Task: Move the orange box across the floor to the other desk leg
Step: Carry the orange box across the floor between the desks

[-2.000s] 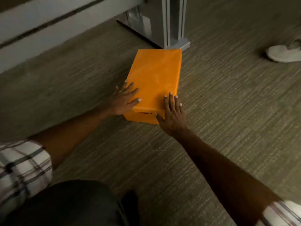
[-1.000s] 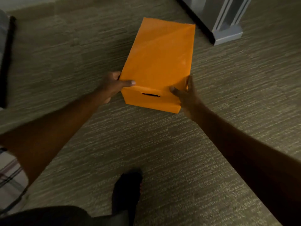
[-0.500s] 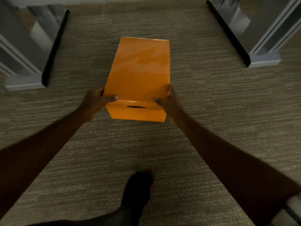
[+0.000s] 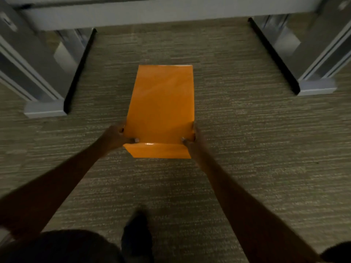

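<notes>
Head view: orange box gripped between left hand and right hand.

Striped carpet floor carries 2 grey desk legs, the person's dark foot near the bottom.

- We saw a dim, murky frame, with the carpet grainy and olive-grey.
- The orange box was the brightest thing, and a small glare spot sat on its near top edge.
- Both forearms read nearly black, detail lost.
- The left desk leg was smeared with blur, and the right desk leg leaned outward from wide-angle bending.
- A dark shadow hugged each leg's inner side.
</notes>
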The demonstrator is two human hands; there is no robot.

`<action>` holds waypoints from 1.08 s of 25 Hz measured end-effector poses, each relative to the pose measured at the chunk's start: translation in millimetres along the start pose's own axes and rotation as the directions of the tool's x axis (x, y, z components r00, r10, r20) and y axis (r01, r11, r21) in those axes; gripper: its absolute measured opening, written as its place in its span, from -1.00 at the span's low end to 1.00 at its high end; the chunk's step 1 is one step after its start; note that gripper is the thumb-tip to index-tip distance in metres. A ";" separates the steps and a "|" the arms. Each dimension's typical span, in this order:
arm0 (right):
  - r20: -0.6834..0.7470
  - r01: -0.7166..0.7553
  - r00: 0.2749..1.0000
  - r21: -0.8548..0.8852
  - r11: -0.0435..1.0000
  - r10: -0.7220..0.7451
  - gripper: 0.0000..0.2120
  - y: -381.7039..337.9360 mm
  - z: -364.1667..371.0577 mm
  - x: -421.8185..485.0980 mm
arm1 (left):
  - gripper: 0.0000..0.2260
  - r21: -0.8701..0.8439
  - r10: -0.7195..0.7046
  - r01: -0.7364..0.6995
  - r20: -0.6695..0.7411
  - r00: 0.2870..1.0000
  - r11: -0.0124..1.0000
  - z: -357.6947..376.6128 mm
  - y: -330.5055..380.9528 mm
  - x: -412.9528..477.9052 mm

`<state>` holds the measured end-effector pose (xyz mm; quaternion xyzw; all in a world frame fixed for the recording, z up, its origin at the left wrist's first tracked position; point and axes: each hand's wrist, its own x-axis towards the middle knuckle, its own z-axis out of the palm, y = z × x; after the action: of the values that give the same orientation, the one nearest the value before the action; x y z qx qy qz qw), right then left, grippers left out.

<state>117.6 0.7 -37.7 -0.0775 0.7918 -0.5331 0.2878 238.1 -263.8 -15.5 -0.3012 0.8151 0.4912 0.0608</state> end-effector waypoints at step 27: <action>0.288 -0.245 0.946 0.342 0.907 0.147 -0.45 9.0 -17.5 15.6 | -0.54 -0.343 -0.188 0.258 0.224 0.956 0.903 -10.7 -15.6 10.6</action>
<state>97.0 11.7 -46.8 -0.0090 0.6359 -0.6275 0.4492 240.2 -282.5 -26.1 -0.3515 0.6592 0.6509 0.1349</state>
